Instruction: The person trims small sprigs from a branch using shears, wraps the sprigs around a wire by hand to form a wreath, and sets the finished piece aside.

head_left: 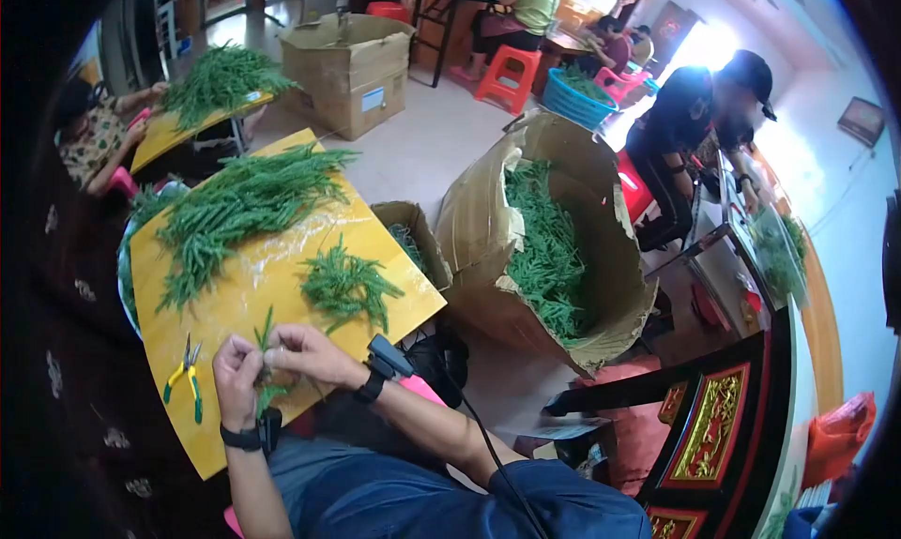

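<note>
— What are the hands doing, close to us?

— The left hand (pixel 236 368) and the right hand (pixel 305 351) meet over the near edge of the yellow flat board (pixel 272 272). Both have the fingers pinched narrow on one small green feathery sprig (pixel 264 337); its tip stands up between the two hands and some green hangs below them. Each wrist carries a black band.

— And beside them?

— Just left of the left hand, a small pair of pliers with yellow and green handles (pixel 186 378) lies on the board, apart from the hand. A little farther, behind the right hand, there is a small heap of the same green sprigs (pixel 345 286). Farther again, a long big pile of green sprigs (pixel 239 206) covers the back part of the board.

— What is past the board?

— A small open cardboard box (pixel 413 241) touches the board's right edge. Next to it stands a large torn cardboard box (pixel 554 248), full of green sprigs. Far behind, another brown cardboard carton (pixel 349 65), an orange plastic stool (pixel 507 75), and other persons who work at their own tables.
</note>
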Motion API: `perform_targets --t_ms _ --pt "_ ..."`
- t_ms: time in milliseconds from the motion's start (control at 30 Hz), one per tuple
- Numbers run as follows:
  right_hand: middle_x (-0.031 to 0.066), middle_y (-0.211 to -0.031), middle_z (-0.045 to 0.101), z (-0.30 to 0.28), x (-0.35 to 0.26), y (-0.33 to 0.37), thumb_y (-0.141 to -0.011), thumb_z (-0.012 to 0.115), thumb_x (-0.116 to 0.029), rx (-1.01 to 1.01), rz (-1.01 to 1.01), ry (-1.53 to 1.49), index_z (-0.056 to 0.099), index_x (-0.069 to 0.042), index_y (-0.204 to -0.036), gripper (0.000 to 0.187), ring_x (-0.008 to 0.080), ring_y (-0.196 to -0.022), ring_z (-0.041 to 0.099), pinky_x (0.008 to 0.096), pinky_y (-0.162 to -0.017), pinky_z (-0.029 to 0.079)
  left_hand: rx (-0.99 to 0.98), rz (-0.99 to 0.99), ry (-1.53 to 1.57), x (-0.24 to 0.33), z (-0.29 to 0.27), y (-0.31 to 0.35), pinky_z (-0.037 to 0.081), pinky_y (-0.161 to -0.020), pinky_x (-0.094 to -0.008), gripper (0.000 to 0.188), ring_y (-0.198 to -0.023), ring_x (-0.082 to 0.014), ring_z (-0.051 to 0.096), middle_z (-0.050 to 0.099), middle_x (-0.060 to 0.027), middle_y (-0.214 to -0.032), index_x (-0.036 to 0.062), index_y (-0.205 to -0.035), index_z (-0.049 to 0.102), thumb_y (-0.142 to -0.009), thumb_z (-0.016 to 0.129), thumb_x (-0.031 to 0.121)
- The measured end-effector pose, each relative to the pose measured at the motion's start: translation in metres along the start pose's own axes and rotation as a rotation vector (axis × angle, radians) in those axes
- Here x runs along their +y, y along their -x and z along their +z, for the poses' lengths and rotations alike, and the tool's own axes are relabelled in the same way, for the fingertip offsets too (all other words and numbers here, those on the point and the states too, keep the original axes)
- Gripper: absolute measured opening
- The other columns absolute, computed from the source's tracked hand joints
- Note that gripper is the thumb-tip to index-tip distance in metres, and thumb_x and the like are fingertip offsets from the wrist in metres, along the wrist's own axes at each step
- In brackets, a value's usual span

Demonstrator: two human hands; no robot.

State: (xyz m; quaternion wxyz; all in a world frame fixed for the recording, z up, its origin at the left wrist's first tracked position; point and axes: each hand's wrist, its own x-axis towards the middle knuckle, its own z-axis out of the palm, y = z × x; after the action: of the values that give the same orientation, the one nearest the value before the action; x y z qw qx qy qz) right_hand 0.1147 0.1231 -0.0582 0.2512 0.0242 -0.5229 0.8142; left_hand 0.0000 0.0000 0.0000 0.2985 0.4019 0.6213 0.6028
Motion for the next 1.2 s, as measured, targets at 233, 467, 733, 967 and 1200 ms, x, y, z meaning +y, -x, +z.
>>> perform_targets --t_ms 233,467,733,967,1200 --pt "-0.0052 -0.065 0.05 -0.052 -0.021 0.035 -0.097 0.057 -0.029 -0.012 0.221 0.088 0.054 -0.01 -0.084 0.024 0.0032 -0.056 0.046 0.0204 -0.048 0.037 0.057 -0.065 0.284 -0.039 0.07 0.001 0.042 -0.049 -0.0187 0.02 -0.052 -0.0039 0.047 0.052 0.0021 -0.066 0.0072 -0.08 0.05 -0.089 0.064 0.017" --pt "-0.0065 -0.058 0.044 -0.05 -0.018 0.004 -0.096 0.055 -0.034 0.107 0.269 0.149 0.052 -0.009 -0.076 0.032 0.0029 -0.05 0.043 0.0211 -0.046 0.035 0.132 -0.02 0.208 -0.043 0.059 -0.019 0.043 -0.048 -0.0178 0.017 -0.054 -0.0036 0.049 0.055 0.0016 -0.069 0.0069 -0.081 0.052 -0.088 0.066 0.012" --pt "-0.0047 -0.058 0.046 -0.039 -0.014 -0.011 -0.095 0.053 -0.03 0.158 0.238 0.294 0.054 -0.006 -0.074 0.032 0.0053 -0.052 0.042 0.0248 -0.046 0.035 0.139 -0.076 0.357 -0.063 0.044 -0.027 0.045 -0.05 -0.0179 0.015 -0.057 -0.0031 0.051 0.057 0.0014 -0.072 0.0071 -0.083 0.052 -0.088 0.066 0.006" --pt "0.0057 -0.056 0.045 -0.038 -0.007 -0.016 -0.094 0.054 -0.028 0.279 0.108 0.555 0.053 0.0 -0.072 0.036 0.0106 -0.053 0.044 0.0323 -0.049 0.038 0.174 -0.039 0.396 -0.072 0.05 -0.03 0.041 -0.051 -0.0178 0.015 -0.056 -0.0044 0.05 0.055 0.0006 -0.07 0.0073 -0.082 0.051 -0.091 0.062 0.008" --pt "0.0125 -0.055 0.046 -0.023 -0.007 -0.009 -0.094 0.054 -0.027 0.462 -0.127 0.649 0.053 0.0 -0.072 0.035 0.0168 -0.05 0.047 0.0363 -0.05 0.04 0.129 -0.01 0.473 -0.067 0.051 -0.026 0.042 -0.055 -0.0199 0.011 -0.058 -0.0077 0.051 0.056 -0.0005 -0.071 0.0073 -0.085 0.052 -0.092 0.06 0.008"
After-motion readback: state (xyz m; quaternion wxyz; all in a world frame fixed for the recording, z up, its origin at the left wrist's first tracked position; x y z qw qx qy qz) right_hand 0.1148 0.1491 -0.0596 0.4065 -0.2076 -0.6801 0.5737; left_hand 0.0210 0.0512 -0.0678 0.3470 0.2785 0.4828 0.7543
